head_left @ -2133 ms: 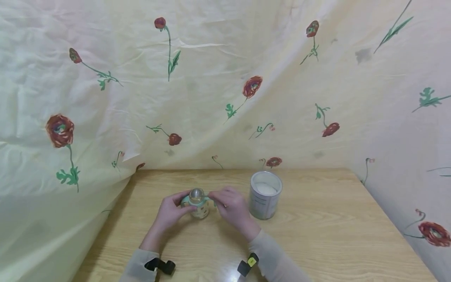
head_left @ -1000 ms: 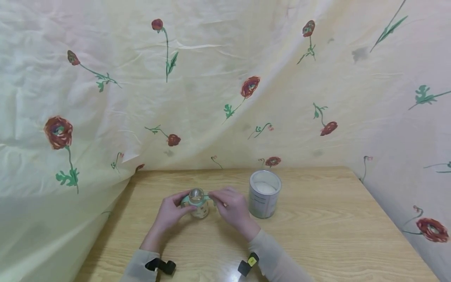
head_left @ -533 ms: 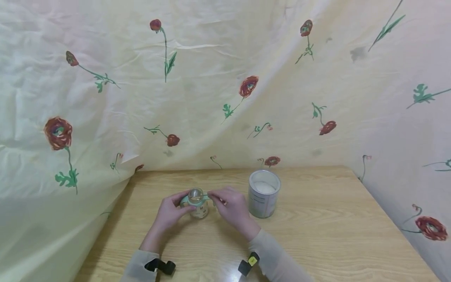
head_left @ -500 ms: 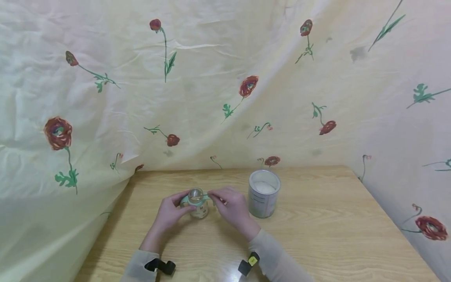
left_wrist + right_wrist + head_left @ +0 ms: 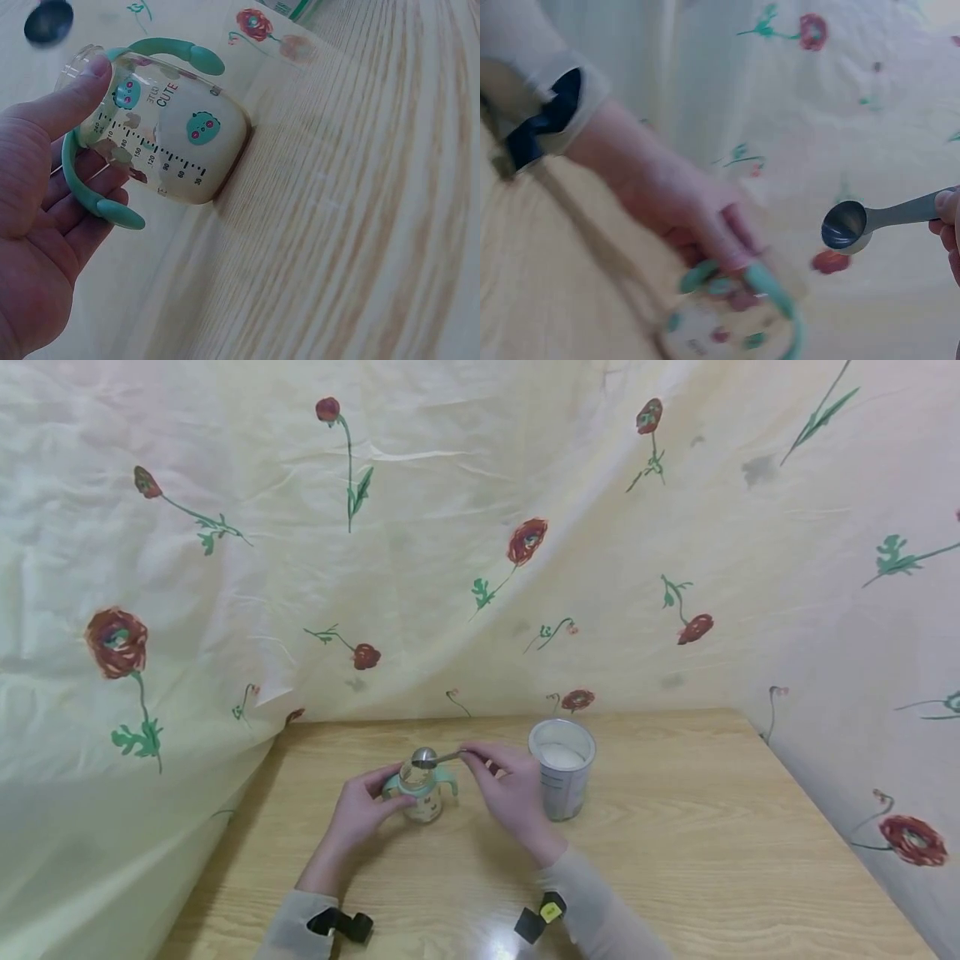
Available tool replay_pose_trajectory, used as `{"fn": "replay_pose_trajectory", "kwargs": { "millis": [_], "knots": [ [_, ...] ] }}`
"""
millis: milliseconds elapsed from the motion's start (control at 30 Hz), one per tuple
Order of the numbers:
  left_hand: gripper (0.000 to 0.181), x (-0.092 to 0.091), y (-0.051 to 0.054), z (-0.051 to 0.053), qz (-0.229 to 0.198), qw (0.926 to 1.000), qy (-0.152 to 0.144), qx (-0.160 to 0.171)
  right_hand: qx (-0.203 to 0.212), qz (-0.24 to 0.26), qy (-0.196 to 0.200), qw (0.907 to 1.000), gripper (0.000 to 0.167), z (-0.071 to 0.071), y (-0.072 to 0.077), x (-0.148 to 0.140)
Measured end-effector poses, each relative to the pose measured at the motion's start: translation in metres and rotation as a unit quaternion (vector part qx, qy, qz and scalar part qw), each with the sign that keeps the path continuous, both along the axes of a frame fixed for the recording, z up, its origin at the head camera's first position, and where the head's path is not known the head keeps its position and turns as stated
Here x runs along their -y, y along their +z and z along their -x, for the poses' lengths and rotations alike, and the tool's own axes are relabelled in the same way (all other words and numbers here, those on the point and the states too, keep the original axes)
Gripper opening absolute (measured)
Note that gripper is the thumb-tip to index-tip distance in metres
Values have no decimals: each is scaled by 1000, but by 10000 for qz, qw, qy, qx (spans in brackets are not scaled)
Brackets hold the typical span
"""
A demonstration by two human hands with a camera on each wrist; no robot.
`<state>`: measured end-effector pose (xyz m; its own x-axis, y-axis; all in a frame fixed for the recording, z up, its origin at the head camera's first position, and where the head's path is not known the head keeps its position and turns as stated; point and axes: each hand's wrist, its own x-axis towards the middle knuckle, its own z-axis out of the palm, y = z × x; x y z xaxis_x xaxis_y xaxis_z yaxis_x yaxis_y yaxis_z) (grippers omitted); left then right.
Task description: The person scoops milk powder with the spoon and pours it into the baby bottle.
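In the head view my left hand (image 5: 366, 814) grips a clear baby bottle (image 5: 426, 807) with green handles, which stands upright on the table. The left wrist view shows the thumb near the neck of the bottle (image 5: 172, 124); pale contents and a printed scale show through its side. My right hand (image 5: 510, 793) pinches the handle of a metal measuring spoon (image 5: 424, 759). Its round bowl is just above the bottle's open mouth, apart from it. In the right wrist view the hollow of the measuring spoon (image 5: 845, 223) looks dark, with no powder seen.
An open tin (image 5: 564, 793) with white powder inside stands behind and to the right of my right hand. A wooden table (image 5: 712, 827) lies beneath everything, and a flowered cloth (image 5: 420, 568) hangs behind it and along both sides.
The measuring spoon was over the bottle's mouth, low against the rim; my right hand has lifted it upward and moved slightly right. My left hand keeps its grip on the bottle.
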<state>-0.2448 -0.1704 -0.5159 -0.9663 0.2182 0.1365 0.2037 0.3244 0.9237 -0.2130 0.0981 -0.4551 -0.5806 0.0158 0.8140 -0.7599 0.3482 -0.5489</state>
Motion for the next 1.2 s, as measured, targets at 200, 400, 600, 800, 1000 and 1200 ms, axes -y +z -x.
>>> {"fn": "replay_pose_trajectory", "kwargs": {
  "millis": [200, 400, 600, 800, 1000, 1200],
  "knots": [
    [67, 2, -1, 1, -6, 9999, 49, 94, -801, 297, -448, 9953, 17, -1, 23, -29],
    [64, 4, -4, -1, -3, 10000, 91, 9, -951, 580, -990, 9888, 23, 1, 27, -70],
    [65, 2, -7, -3, -10, 10000, 59, 67, -497, 371, -1684, 9838, 23, -2, 25, -118],
    [64, 2, -1, -6, -102, 9999, 97, 94, 303, -373, -1851, 9815, 16, -9, 28, -145],
    [64, 2, 0, -5, -159, 9998, 36, 128, 1038, -1661, -1838, 9633, 10, -11, 27, -146],
    [65, 0, 0, -2, -147, 9999, -12, 88, 1804, -2431, -1677, 9382, 9, -10, 31, -140]
  ]
}}
